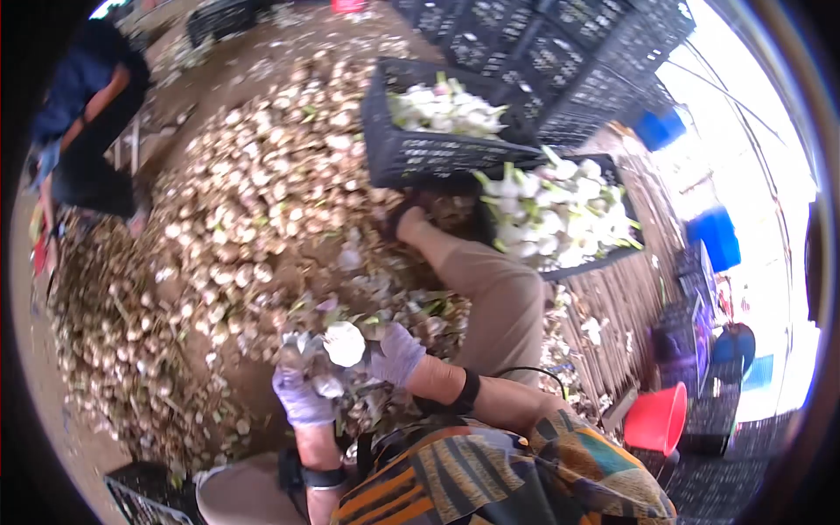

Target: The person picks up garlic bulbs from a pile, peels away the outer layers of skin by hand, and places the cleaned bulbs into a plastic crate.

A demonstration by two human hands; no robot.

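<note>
A white garlic bulb (344, 344) is between my two gloved hands, low over the heap. My left hand (302, 398), in a thin pale purple glove, curls up beside the bulb with its greyish fingertips against it. On the other side, my right hand (400, 354) wears the same kind of glove and has its fingers closed close to the bulb. Something dull green and dark shows at those fingertips, too blurred to name. Loose garlic skins (354, 411) lie beneath both hands.
A broad heap of untrimmed garlic (262, 175) covers the ground ahead. Two black crates, one nearer (634, 210) and one farther (372, 122), hold white garlic bulbs. Stacked crates (560, 52) stand behind. A red bucket (656, 418) is at right; another person (87, 122) bends at far left.
</note>
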